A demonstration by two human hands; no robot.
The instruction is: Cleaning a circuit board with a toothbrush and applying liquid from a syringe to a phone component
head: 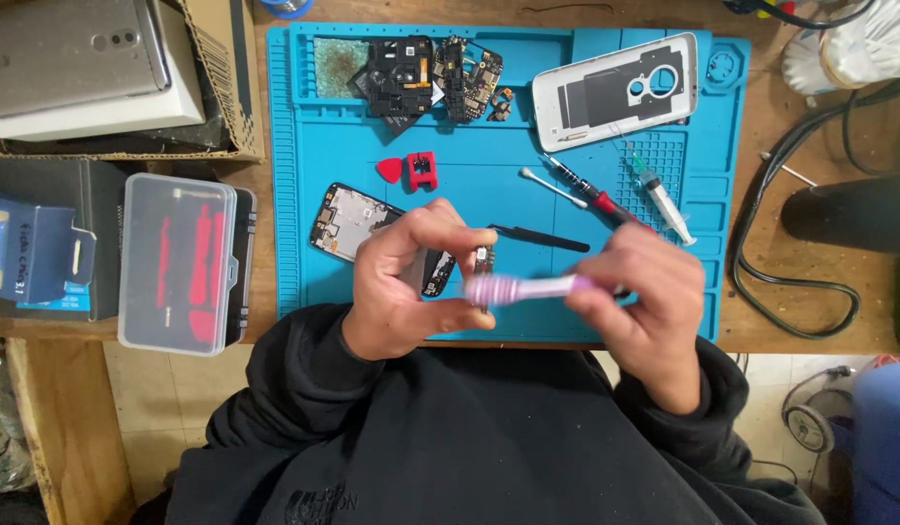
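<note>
The person wears a black hooded sweatshirt with long sleeves bunched at both wrists; faint dark lettering marks the chest. The left hand [411,277] and right hand [639,301] are bare, ungloved.

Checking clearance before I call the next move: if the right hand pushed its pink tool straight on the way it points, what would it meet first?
Likely the small circuit board pinched in the left hand; the pink tool in the right hand points left at it, depth unclear.

We are at a phone repair bench in a small workshop: a blue silicone work mat [304,194] covers a wooden table [810,311], strewn with circuit boards [469,73], a white phone back cover [615,92], tweezers [537,236] and a screwdriver [586,190].
</note>
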